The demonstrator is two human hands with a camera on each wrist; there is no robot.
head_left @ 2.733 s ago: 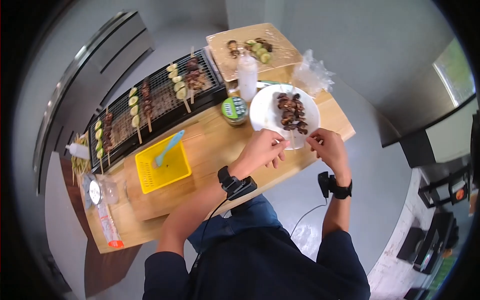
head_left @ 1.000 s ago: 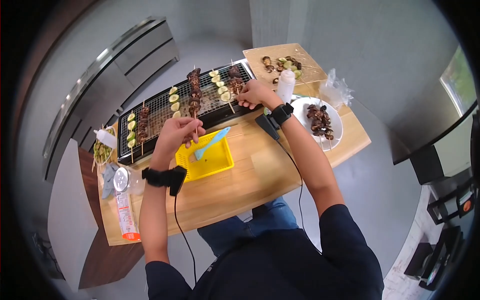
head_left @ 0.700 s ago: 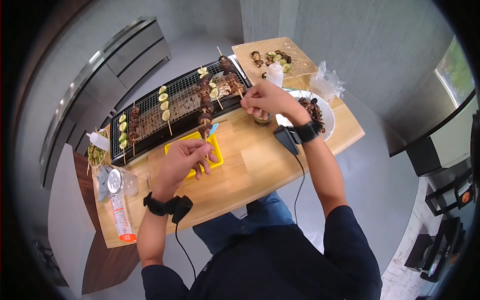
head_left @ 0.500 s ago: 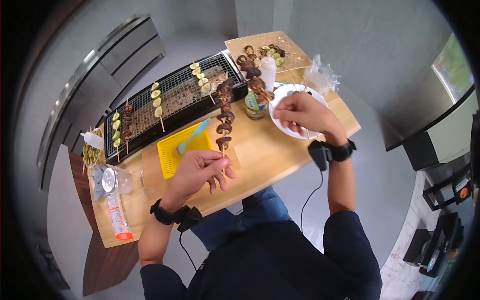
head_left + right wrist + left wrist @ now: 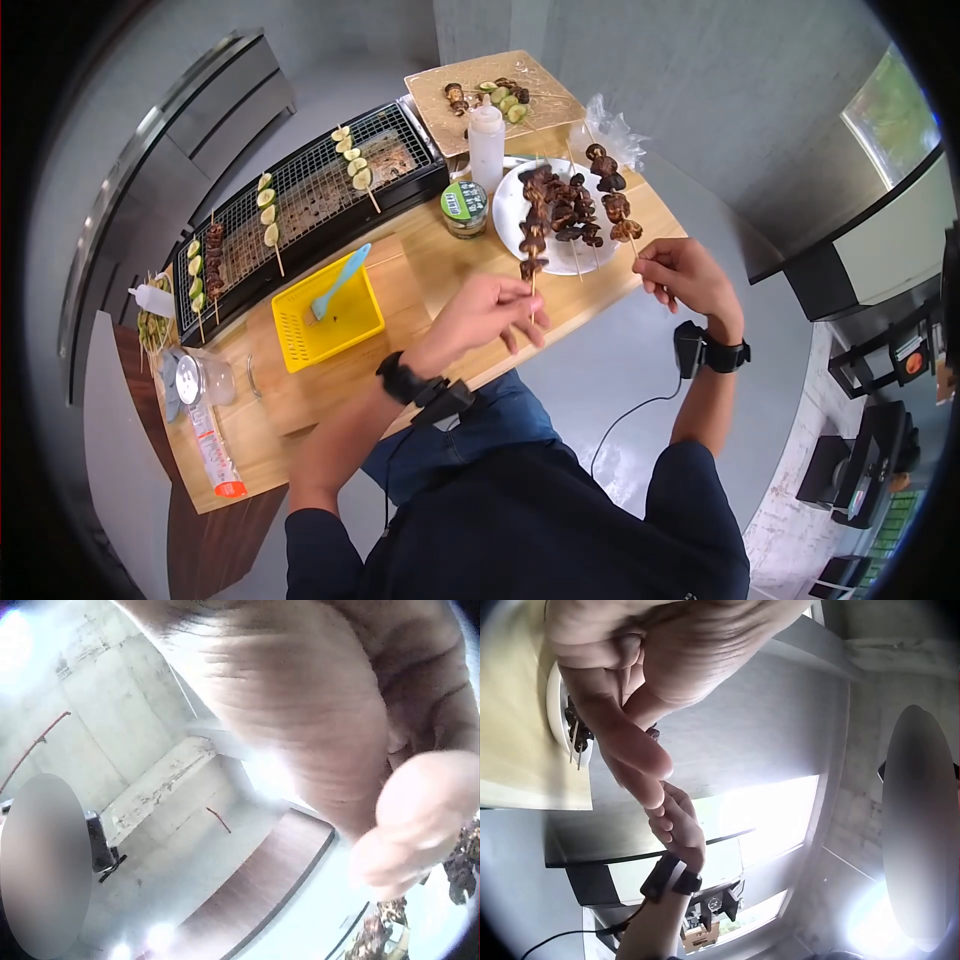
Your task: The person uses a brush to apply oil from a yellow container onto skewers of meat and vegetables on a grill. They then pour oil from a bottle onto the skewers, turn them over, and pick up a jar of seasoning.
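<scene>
My left hand (image 5: 487, 318) pinches the bare stick end of a grilled mushroom skewer (image 5: 535, 225), held up in front of the left part of the white plate (image 5: 505, 218). With thumb and fingers my right hand (image 5: 690, 280) pinches a second mushroom skewer (image 5: 612, 190), raised at the plate's right edge. Two browned mushroom skewers (image 5: 577, 205) lie side by side on the plate. The left wrist view shows their sticks poking past the plate rim (image 5: 555, 712). Mushroom pieces (image 5: 375, 937) appear below the right fingers in the right wrist view.
A black grill (image 5: 290, 220) at the left bears zucchini skewers (image 5: 268, 210) and one brown skewer (image 5: 214, 260). Beside the plate stand a white squeeze bottle (image 5: 487, 145) and green-lidded jar (image 5: 465, 208). A yellow basket (image 5: 328, 312) holds a blue brush (image 5: 340, 285). Behind sits a wrapped board (image 5: 430, 90).
Both hands went from the plate to the grill, took hold of a mushroom skewer each, and lifted them rightward to the plate. The right part of the grill no longer bears those two skewers.
</scene>
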